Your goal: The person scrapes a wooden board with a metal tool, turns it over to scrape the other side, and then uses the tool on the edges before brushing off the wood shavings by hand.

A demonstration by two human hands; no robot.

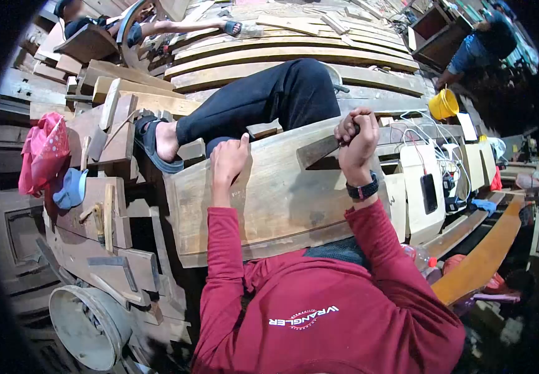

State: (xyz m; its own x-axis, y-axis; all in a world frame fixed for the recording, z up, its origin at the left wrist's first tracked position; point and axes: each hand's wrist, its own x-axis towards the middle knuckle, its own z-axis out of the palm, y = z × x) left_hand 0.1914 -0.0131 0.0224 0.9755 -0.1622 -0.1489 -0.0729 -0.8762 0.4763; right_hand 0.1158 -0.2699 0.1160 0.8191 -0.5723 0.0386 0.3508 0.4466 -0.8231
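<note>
A wide pale wooden board (pixel 263 199) lies across my lap, with a darker strip along its near edge. My left hand (pixel 229 162) grips the board's far edge at the left, thumb up and fingers curled over, their tips hidden. Over the board's right part, my right hand (pixel 358 134) is closed in a fist with a dark thing showing between its fingers. A flat, dark grey-brown piece with a square end (pixel 316 151) reaches left from beside this fist and casts a shadow on the board. How it joins the hand is hidden.
On the left are a pink cloth (pixel 44 153), a try square (pixel 120 265) and a white bucket (pixel 85 327). A phone (pixel 429 193), cables and a yellow bucket (pixel 444 104) stand right. Long planks (pixel 294 56) lie ahead; other people sit or bend at both upper corners.
</note>
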